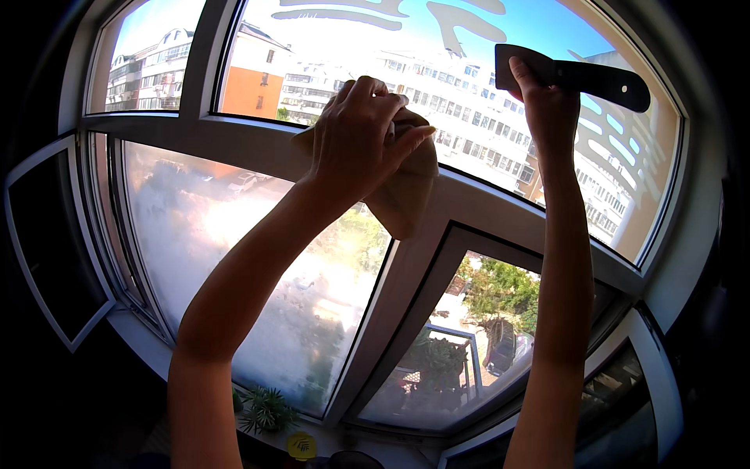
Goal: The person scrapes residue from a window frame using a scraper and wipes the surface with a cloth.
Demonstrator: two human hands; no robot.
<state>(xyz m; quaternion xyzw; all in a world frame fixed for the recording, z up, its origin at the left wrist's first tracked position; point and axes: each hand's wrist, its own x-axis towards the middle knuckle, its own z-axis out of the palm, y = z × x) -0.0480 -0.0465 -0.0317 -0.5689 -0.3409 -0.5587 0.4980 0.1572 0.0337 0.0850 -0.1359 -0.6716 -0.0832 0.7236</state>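
My left hand (354, 138) holds a bunched tan cloth (404, 208) against the window frame's crossbar, at the lower edge of the upper pane. One corner of the cloth hangs below the bar. In my right hand (548, 108) is a wide-bladed scraper (603, 82) with a dark handle. Its handle points right, and my thumb lies on the blade. The scraper is in front of the upper window pane (469, 111); whether it touches the glass I cannot tell. Pale streaky patches (469, 23) mark that pane near the top, with more at the right.
The lower left pane (263, 234) looks hazy. A framed sash (492, 340) sits at lower right. Hinged screen frames stand at the left (53, 246) and right (638, 375). A spiky potted plant (266, 410) and a yellow object (302, 445) are on the sill.
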